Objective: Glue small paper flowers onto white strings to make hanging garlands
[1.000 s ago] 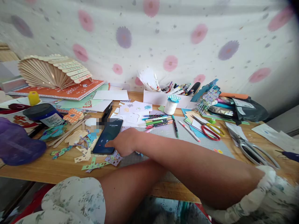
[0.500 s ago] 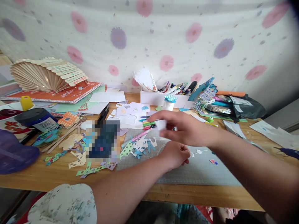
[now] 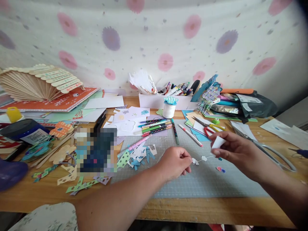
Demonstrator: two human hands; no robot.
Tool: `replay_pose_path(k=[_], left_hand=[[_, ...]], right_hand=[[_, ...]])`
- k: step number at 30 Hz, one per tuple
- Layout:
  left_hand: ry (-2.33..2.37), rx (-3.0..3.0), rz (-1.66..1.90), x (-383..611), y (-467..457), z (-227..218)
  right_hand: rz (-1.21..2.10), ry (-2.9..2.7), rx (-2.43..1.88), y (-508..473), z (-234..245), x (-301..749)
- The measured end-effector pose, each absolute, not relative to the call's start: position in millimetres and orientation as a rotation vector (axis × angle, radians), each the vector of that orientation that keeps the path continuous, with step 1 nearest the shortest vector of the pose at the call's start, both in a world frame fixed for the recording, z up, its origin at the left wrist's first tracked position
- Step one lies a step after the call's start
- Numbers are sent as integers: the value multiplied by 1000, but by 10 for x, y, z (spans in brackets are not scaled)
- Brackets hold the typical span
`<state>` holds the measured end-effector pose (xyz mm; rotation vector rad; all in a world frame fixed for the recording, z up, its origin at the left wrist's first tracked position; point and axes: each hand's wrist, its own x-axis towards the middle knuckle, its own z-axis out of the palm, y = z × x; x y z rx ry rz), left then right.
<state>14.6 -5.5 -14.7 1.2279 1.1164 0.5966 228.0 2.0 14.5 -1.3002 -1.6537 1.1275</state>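
My left hand (image 3: 176, 161) is closed low over the grey cutting mat, its fingertips pinching a thin white string at a small white paper flower (image 3: 195, 161). Another white flower (image 3: 204, 158) sits farther right along that string. To the right, my right hand (image 3: 234, 149) holds a small piece of white paper (image 3: 218, 143) between thumb and fingers, raised above the mat. Just below it, a tiny pink and blue cutout (image 3: 220, 169) lies on the mat. Part of the string is hidden behind my left hand.
Paper scraps (image 3: 141, 154) and several markers (image 3: 154, 126) lie left of and beyond my hands. A white jar (image 3: 168, 110) with a blue patterned top stands at the back. Red-handled scissors (image 3: 207, 128) and large scissors (image 3: 276, 157) lie at right on the cutting mat (image 3: 211, 184) and table.
My right hand has moved right and toward me, from above the markers, carrying the white paper. My left hand stays at the string. The view has shifted slightly right.
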Motion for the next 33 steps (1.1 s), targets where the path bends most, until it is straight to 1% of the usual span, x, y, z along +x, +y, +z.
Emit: replay_pose_path(k=[5, 8, 16, 22, 33], left_hand=[[1106, 1214, 597, 141, -48, -141], [1113, 1201, 591, 147, -39, -136], [1120, 1177, 596, 151, -26, -147], [1126, 1201, 602, 150, -19, -135], [1145, 1226, 593, 156, -8, -111]], right_hand=[[1355, -1750, -1259, 109, 106, 2146], [1435, -1773, -1194, 143, 80, 2107], [1400, -1791, -1186, 171, 68, 2079], [1510, -1747, -1189, 187, 113, 2029], [1530, -1828, -1150, 209, 130, 2047]])
